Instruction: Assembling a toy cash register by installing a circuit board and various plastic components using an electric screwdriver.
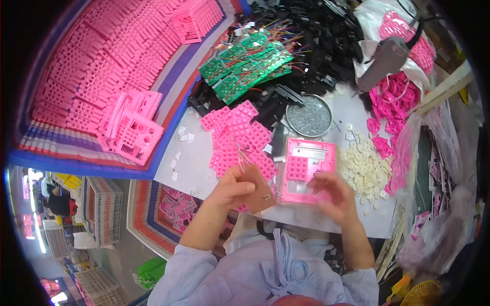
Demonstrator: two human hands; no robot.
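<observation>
My left hand (pixel 236 187) grips a brown circuit board (pixel 259 192) by its left side, thumb on top, with thin wires trailing from it. The board is tilted above the table's near edge. To its right lies a pink plastic casing (pixel 284 193) with a pink rubber keypad (pixel 297 169) set in its left half. My right hand (pixel 334 196) hovers at the casing's lower right corner, fingers loosely curled and apart, slightly blurred; I see nothing held in it. Left of the casing, more pink keypads (pixel 235 133) lie in a loose pile.
Green circuit boards (pixel 247 66) with wires and black parts (pixel 326 46) are heaped at the back. A round tin (pixel 309 116) holds small metal pieces. White discs (pixel 365 166) lie right, below a grey device (pixel 386 62). A striped bin (pixel 176 84) of pink casings stands left.
</observation>
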